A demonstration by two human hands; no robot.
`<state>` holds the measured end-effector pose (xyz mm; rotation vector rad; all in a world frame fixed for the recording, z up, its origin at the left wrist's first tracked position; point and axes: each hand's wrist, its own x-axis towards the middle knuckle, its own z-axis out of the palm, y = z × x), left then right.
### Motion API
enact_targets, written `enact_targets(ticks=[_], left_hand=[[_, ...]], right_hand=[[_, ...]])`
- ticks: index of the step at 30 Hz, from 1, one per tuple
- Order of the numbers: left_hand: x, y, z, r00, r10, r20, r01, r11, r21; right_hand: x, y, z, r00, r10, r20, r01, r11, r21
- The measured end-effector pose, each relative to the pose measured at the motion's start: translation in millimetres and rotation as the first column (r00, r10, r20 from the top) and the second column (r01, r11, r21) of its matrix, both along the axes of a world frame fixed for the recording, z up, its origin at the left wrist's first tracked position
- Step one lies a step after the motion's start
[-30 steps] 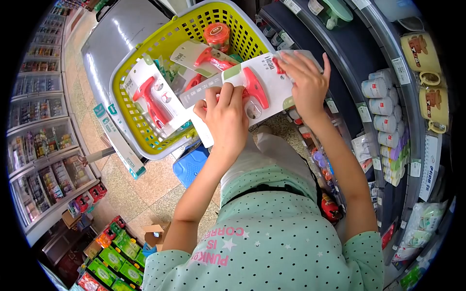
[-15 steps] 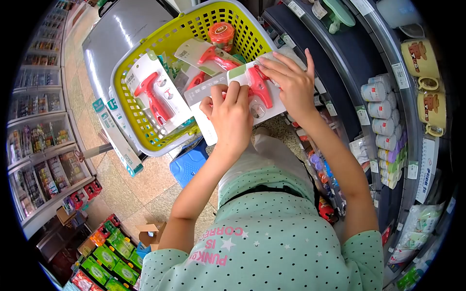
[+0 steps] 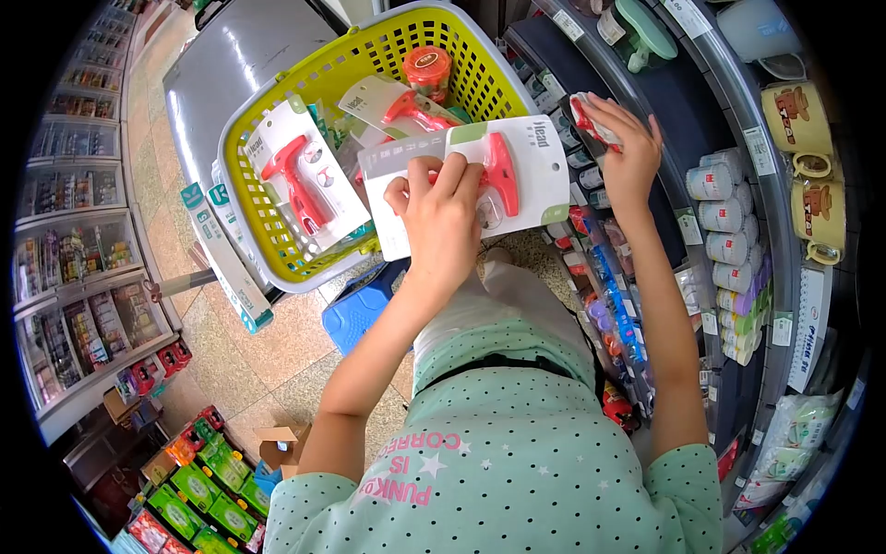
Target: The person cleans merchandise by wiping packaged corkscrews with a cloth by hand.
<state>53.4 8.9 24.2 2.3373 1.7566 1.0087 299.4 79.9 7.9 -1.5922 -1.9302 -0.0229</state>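
My left hand (image 3: 437, 214) grips a carded package (image 3: 531, 166) with a red T-shaped tool on white backing, over the right edge of the basket. Off to the right, my right hand (image 3: 628, 152) is closed round a crumpled white and red cloth-like piece (image 3: 591, 122), apart from the package. The yellow-green basket (image 3: 242, 198) with a grey rim holds another carded red tool (image 3: 300, 185), a further red one (image 3: 406, 106) behind it, and a red round container (image 3: 427, 69).
Shelves with white rolls (image 3: 715, 182) and cream mugs (image 3: 819, 217) stand at the right. A blue plastic stool (image 3: 362, 312) is below the basket. Long teal and white boxes (image 3: 224, 263) lie along its left side. Green packs (image 3: 196, 487) are stacked at the lower left.
My right hand has come away from the package and moved right, with the white and red piece now showing in it. The package's right part is uncovered, and my left hand still grips it.
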Motion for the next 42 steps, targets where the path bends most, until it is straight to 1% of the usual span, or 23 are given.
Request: enact_targets(ticks=[3, 6, 7, 10, 11, 14, 15, 18, 19, 22, 26, 29, 32, 36, 37, 40, 42], left_hand=[[-4, 12, 6, 0.992, -0.115, -0.047, 0.113, 0.993, -0.026], [-10, 34, 16, 0.948, -0.283, -0.148, 0.279, 0.959, -0.052], [-11, 40, 19, 0.914, -0.349, -0.207, 0.344, 0.937, -0.059], [-11, 55, 20, 0.862, -0.451, -0.231, 0.448, 0.891, -0.069], [-11, 56, 23, 0.852, -0.445, -0.275, 0.440, 0.894, -0.084], [-2, 42, 22, 0.931, -0.279, -0.236, 0.279, 0.960, -0.034], [4, 33, 20, 0.962, -0.184, -0.202, 0.197, 0.980, 0.043], [21, 0, 21, 0.998, -0.052, 0.025, 0.054, 0.994, -0.098], [26, -4, 13, 0.998, -0.035, 0.054, 0.041, 0.992, -0.116], [31, -3, 1, 0.998, -0.001, 0.070, 0.005, 0.998, -0.056], [33, -2, 4, 0.998, 0.001, 0.068, 0.003, 0.998, -0.060], [34, -3, 3, 0.999, -0.018, 0.032, 0.020, 0.998, -0.066], [33, -1, 2, 0.998, -0.016, 0.067, 0.021, 0.997, -0.074], [32, 0, 3, 0.998, -0.040, 0.044, 0.042, 0.997, -0.068], [31, -2, 2, 0.998, -0.046, 0.050, 0.050, 0.996, -0.076], [28, -3, 1, 0.996, -0.062, 0.063, 0.067, 0.995, -0.080], [23, -1, 3, 0.995, -0.087, 0.057, 0.091, 0.993, -0.071]], right_hand=[[-10, -21, 8, 0.990, 0.027, -0.135, -0.028, 1.000, -0.005], [-20, -42, 4, 0.989, 0.063, -0.130, -0.063, 0.998, 0.004], [-21, -48, -2, 0.996, 0.065, -0.065, -0.064, 0.998, 0.016], [-31, -64, -10, 0.998, 0.036, -0.051, -0.034, 0.999, 0.036], [-31, -67, -11, 0.999, 0.030, -0.045, -0.028, 0.999, 0.042], [-32, -74, -12, 0.999, 0.017, -0.032, -0.015, 0.999, 0.050], [-34, -76, -11, 0.999, 0.014, -0.030, -0.013, 0.999, 0.047], [-38, -80, -9, 0.999, 0.027, -0.019, -0.026, 0.999, 0.034], [-40, -82, -7, 0.999, 0.033, -0.015, -0.032, 0.999, 0.033], [-42, -87, -1, 0.997, 0.071, 0.020, -0.071, 0.997, 0.008], [-38, -91, 3, 0.985, 0.152, 0.078, -0.152, 0.988, -0.015], [-33, -85, -9, 0.973, 0.177, 0.148, -0.184, 0.982, 0.033], [-32, -73, -3, 0.978, 0.150, 0.147, -0.164, 0.982, 0.095], [-29, -50, -8, 0.978, 0.111, 0.178, -0.132, 0.985, 0.111], [-26, -45, -8, 0.977, 0.109, 0.185, -0.127, 0.988, 0.088], [-17, -36, -4, 0.996, 0.067, 0.064, -0.072, 0.994, 0.083], [-15, -42, 6, 0.998, 0.069, 0.004, -0.069, 0.994, 0.088]])
